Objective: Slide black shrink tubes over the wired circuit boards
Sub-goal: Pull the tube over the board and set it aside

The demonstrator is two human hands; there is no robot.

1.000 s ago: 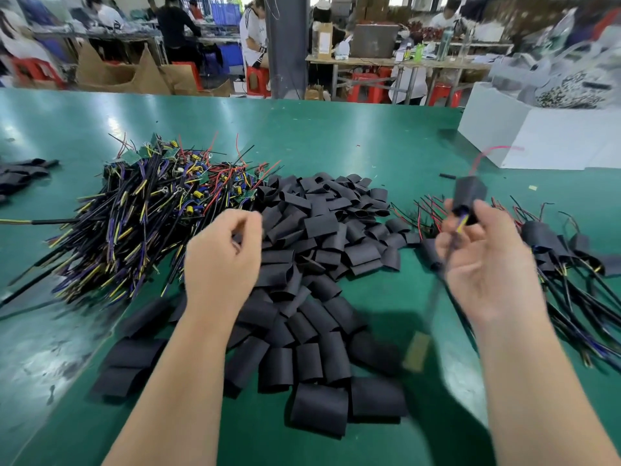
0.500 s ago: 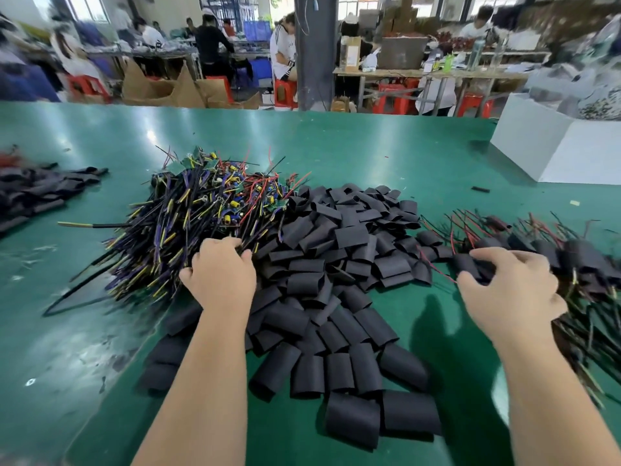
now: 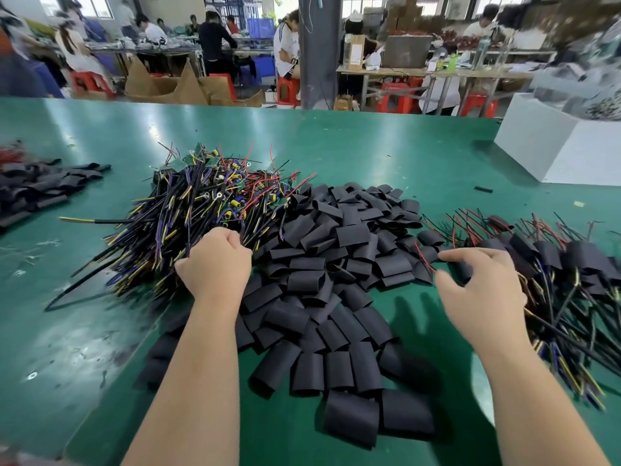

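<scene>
A heap of wired circuit boards [image 3: 188, 210], with green boards and black, yellow, purple and red leads, lies left of centre on the green table [image 3: 369, 146]. A big pile of flat black shrink tubes [image 3: 336, 264] spreads across the middle. At the right lies a heap of sleeved boards [image 3: 571, 264] with their wires trailing. My left hand [image 3: 215, 267] is at the near edge of the wire heap, its fingers curled into the leads. My right hand [image 3: 480, 290] hovers with fingers spread between the tube pile and the sleeved heap, holding nothing.
A white box [image 3: 554, 153] stands at the back right of the table. More black tubes [image 3: 40, 186] lie at the far left. One small black piece [image 3: 483, 189] lies alone near the box. Other people sit at benches beyond the table.
My right hand put the sleeved board it was holding down on the right heap, let go and drew back to the left. My left hand stayed curled at the wire heap.
</scene>
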